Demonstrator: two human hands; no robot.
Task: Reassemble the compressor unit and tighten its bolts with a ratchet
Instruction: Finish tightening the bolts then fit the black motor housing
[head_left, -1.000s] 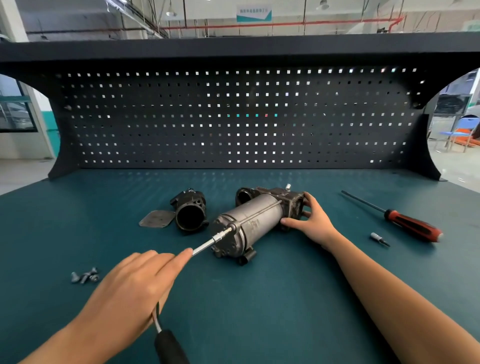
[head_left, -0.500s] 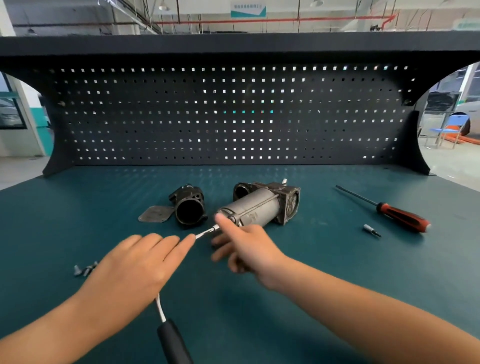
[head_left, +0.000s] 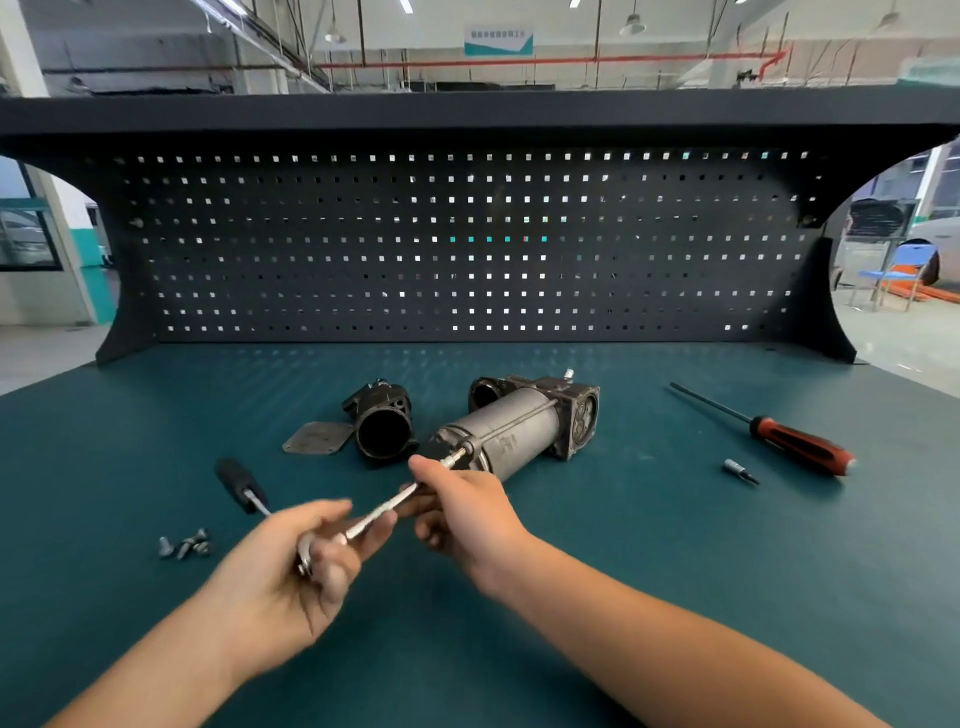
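The grey compressor unit (head_left: 519, 431) lies on its side mid-bench. My left hand (head_left: 291, 566) grips the ratchet (head_left: 306, 551) at its head, with the black handle (head_left: 236, 483) pointing up-left. The ratchet's silver extension bar (head_left: 384, 509) runs from my left hand to a bolt at the compressor's near end. My right hand (head_left: 457, 514) pinches that bar just short of the bolt. A black cylindrical housing (head_left: 382, 426) and a flat metal plate (head_left: 317, 437) lie left of the compressor.
Several loose bolts (head_left: 184, 545) lie at the left on the teal bench top (head_left: 623, 571). A red-handled screwdriver (head_left: 800, 444) and a small bit (head_left: 740, 470) lie at the right. A black pegboard (head_left: 467, 249) closes off the back.
My right hand left the compressor's far end and came to the extension bar. My left hand turned, swinging the ratchet handle from low near me up to the left.
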